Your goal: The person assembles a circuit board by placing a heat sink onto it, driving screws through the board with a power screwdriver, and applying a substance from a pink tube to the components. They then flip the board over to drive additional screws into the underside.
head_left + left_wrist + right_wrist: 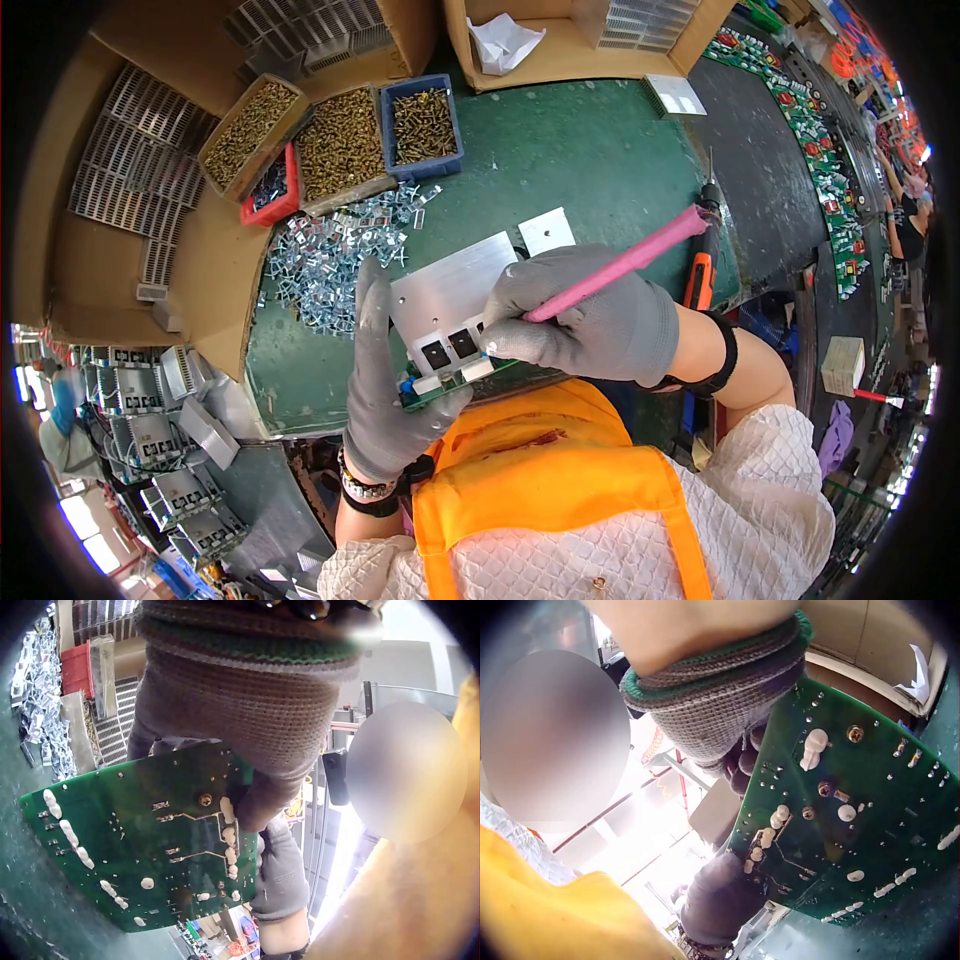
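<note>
In the head view my gloved left hand (385, 400) holds a green circuit board (500, 378) by its left edge, the index finger stretched along the side. A bare aluminium plate (455, 275) covers much of the board's upper face, with black components (450, 347) near the front. My gloved right hand (600, 320) pinches a pink stick (625, 265), its fingertips right at the board's right side. Both wrist views show the board's tilted underside (150, 847), with white glue blobs (815, 746) and solder joints.
Loose metal clips (335, 255) lie in a pile left of the board. Behind stand bins of brass screws (342, 145) and a blue bin (455, 125). An orange and black electric screwdriver (703, 265) lies at right. Cardboard boxes (570, 68) border the green table (560, 130).
</note>
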A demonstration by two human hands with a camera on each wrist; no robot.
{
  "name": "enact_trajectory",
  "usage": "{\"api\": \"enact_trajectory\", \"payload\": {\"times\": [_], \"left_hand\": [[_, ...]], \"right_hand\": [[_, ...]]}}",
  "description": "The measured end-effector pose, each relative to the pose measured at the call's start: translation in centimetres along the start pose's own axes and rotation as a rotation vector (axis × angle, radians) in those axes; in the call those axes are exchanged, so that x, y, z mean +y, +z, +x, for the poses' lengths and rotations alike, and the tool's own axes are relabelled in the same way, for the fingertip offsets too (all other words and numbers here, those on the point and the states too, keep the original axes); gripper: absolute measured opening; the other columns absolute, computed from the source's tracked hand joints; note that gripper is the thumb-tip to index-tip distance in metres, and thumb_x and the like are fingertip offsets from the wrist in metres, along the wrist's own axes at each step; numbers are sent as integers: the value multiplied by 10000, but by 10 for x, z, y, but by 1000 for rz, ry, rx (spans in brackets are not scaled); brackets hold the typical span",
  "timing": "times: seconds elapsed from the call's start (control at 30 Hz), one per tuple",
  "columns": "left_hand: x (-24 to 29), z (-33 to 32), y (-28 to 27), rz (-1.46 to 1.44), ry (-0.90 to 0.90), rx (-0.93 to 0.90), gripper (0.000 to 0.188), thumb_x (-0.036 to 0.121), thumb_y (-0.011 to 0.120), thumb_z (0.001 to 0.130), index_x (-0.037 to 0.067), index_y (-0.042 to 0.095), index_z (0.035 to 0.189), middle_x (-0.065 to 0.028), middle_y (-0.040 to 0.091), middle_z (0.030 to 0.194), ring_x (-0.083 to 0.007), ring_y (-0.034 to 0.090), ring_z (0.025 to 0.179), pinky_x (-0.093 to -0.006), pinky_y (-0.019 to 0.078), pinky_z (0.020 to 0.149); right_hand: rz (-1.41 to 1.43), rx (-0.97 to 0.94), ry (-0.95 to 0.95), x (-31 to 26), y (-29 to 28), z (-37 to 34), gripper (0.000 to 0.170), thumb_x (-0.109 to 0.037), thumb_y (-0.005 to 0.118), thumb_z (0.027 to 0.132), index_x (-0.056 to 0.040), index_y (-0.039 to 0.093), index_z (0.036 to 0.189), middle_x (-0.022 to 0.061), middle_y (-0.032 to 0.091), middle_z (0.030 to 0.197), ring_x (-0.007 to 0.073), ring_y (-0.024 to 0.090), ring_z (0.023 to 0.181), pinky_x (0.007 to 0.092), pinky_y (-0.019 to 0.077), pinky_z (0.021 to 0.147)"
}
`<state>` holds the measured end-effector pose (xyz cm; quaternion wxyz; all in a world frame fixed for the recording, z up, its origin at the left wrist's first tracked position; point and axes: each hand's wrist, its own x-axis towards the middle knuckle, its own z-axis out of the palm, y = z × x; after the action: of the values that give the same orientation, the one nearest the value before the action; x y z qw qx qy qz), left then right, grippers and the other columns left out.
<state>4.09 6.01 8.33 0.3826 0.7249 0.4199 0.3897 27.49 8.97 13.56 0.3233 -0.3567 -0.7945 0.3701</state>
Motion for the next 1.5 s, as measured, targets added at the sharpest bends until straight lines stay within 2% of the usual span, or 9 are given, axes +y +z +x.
{"api": "enact_trajectory", "payload": {"times": [0.17, 0.63, 1.13, 1.23, 1.33, 1.5], "left_hand": [[-1, 1, 0, -8, 20, 4, 1001, 284, 821, 719, 3, 233, 1478, -261, 209, 1538, -394, 220, 1431, -451, 249, 1135], [-3, 1, 1, 12, 34, 15, 1010, 377, 812, 726, 9, 243, 1475, -261, 212, 1536, -394, 224, 1429, -461, 266, 1129], [-1, 1, 0, 7, 15, 15, 1012, 335, 824, 709, 6, 248, 1473, -267, 210, 1535, -397, 223, 1429, -462, 252, 1134], [-1, -1, -1, -7, 2, 6, 1009, 332, 821, 713, 0, 245, 1472, -269, 210, 1534, -397, 224, 1429, -456, 247, 1136], [-1, 0, 0, -22, -5, 3, 1003, 296, 823, 715, -4, 239, 1473, -273, 214, 1531, -400, 226, 1428, -452, 243, 1138], [0, 0, -1, 14, 41, 13, 997, 209, 817, 707, -20, 221, 1473, -283, 225, 1522, -400, 234, 1425, -449, 241, 1140]], "right_hand": [[-16, 19, -12, 3, 3, -1, 172, -217, 670, 876, -58, 622, 832, 89, 599, 722, 279, 605, 652, 349, 459, 572], [-59, 32, -14, 4, 4, -2, 181, -225, 660, 886, -58, 619, 828, 89, 588, 707, 277, 592, 637, 347, 451, 563], [-57, 46, -25, 4, 5, -2, 193, -233, 657, 889, -56, 626, 821, 84, 595, 716, 262, 594, 635, 334, 453, 565], [-89, 26, 21, 3, 4, -4, 202, -240, 650, 893, -53, 628, 818, 86, 593, 713, 265, 594, 639, 333, 454, 569], [-26, 4, 47, -4, 0, -3, 210, -252, 642, 899, -52, 640, 834, 86, 611, 732, 261, 603, 650, 331, 459, 577], [268, 53, 33, -18, 2, 10, 201, -239, 630, 905, -43, 658, 875, 80, 649, 785, 245, 635, 698, 320, 482, 617]]}}
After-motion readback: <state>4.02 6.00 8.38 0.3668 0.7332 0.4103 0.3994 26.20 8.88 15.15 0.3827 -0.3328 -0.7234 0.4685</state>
